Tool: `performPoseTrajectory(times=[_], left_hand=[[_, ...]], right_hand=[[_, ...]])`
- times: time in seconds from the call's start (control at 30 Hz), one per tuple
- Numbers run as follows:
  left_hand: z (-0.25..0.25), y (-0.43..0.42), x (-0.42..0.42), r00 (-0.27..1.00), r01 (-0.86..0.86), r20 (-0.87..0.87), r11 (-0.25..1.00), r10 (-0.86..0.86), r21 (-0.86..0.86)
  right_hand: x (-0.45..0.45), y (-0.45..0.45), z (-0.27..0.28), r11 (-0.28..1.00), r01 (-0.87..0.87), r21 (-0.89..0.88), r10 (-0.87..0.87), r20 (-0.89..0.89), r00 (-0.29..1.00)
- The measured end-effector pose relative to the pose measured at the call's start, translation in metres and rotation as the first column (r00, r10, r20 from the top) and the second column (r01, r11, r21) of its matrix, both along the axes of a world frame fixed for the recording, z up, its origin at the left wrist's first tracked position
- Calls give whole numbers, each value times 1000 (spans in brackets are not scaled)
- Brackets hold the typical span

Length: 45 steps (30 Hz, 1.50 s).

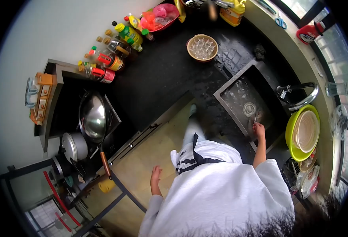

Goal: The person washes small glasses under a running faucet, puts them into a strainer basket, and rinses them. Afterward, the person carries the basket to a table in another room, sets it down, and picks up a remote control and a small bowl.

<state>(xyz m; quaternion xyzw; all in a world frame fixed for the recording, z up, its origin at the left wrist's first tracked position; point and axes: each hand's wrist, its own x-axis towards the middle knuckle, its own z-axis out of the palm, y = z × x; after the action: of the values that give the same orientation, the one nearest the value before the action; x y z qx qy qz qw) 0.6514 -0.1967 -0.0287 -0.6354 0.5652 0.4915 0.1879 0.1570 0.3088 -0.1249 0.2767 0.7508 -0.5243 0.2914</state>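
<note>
My right hand [258, 129] is over the near part of the dark sink [237, 103], its fingers closed on a small thing I cannot make out. A round drain [249, 109] shows beyond it at the sink's bottom. Low beside my body, away from the counter, hangs my left hand [155, 173], fingers apart and holding nothing. On the black counter [158, 79] stands a tan bowl [202, 47] with several clear glass pieces in it, far from both hands.
A curved faucet [308, 96] and a green basin [290, 136] with a pale strainer [306, 131] are right of the sink. Bottles [110, 61] line the back wall. A wok [92, 116] and a pot [75, 146] are at left. Water wets the counter beside the sink.
</note>
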Motion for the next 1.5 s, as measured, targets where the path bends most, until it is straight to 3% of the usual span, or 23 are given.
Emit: performPoseTrajectory(times=[0.07,0.1,0.13,0.17,0.2,0.23,0.27,0.33,0.37,0.4,0.43,0.5,0.6,0.67,0.7,0.73,0.8,0.83,1.0,1.17,1.27,1.4,1.5], left_hand=[[-20,-34,-22,895,445,63,893,-442,-62],[-1,-49,-59,726,683,144,729,-673,-37],[11,-53,-89,859,497,-54,854,-510,-157],[24,-52,-122,907,266,-271,938,-321,-222],[54,-52,-165,825,471,-130,798,-549,-376],[90,-50,-215,688,645,39,586,-725,-491],[117,-44,-261,546,667,67,385,-835,-638],[144,-21,-345,384,530,-136,339,-913,-777],[158,-2,-383,537,557,-410,675,-737,-484],[162,15,-415,496,526,-598,766,-630,-370],[158,28,-440,457,563,-661,769,-595,-303],[150,44,-482,416,589,-787,794,-457,-150],[111,45,-512,434,578,-858,815,-275,31],[92,46,-524,476,403,-877,903,-66,151],[97,42,-540,454,442,-838,893,-302,-82],[95,33,-551,470,452,-834,890,-290,-55],[91,21,-570,81,484,-684,629,-725,-608],[92,18,-578,70,467,-692,637,-718,-614],[89,-3,-608,107,412,-660,637,-743,-651],[84,-38,-619,318,218,-671,741,-669,-635],[70,-57,-633,492,66,-807,939,-326,-339],[58,-75,-647,556,58,-827,996,-86,-64],[55,-76,-655,551,92,-831,995,-74,-28]], right_hand=[[-17,-21,40,960,66,-272,-67,7,998],[-24,-32,40,968,30,-249,-38,-26,999],[-30,-39,40,976,3,-219,-16,-57,998],[-42,-44,47,832,-432,348,471,-30,882],[-45,-62,69,964,-265,27,266,-104,958],[-48,-89,98,950,-65,-305,32,-114,993],[-48,-121,133,913,-35,-406,-38,-170,985],[-47,-174,177,948,-257,-187,179,-353,918],[-43,-201,190,950,-278,-145,178,-479,860],[-38,-221,199,923,-258,-287,150,-348,925],[-36,-240,206,865,-260,-428,143,-286,947],[-32,-271,209,859,-398,-323,238,-437,868],[-44,-294,213,853,-382,-356,254,-357,899],[-65,-304,221,876,-400,-270,297,-352,887],[-84,-310,231,910,-400,-105,335,-381,862],[-101,-319,241,914,-404,47,385,-415,824],[-124,-330,247,912,-401,88,400,-411,819],[-131,-336,245,887,-441,140,451,-477,754],[-167,-357,245,821,-458,339,562,-621,547],[-223,-356,240,767,-277,578,635,-624,455],[-243,-360,232,725,-264,636,681,-607,410],[-251,-369,233,684,-316,657,726,-573,380],[-253,-376,235,651,-349,675,756,-535,376]])
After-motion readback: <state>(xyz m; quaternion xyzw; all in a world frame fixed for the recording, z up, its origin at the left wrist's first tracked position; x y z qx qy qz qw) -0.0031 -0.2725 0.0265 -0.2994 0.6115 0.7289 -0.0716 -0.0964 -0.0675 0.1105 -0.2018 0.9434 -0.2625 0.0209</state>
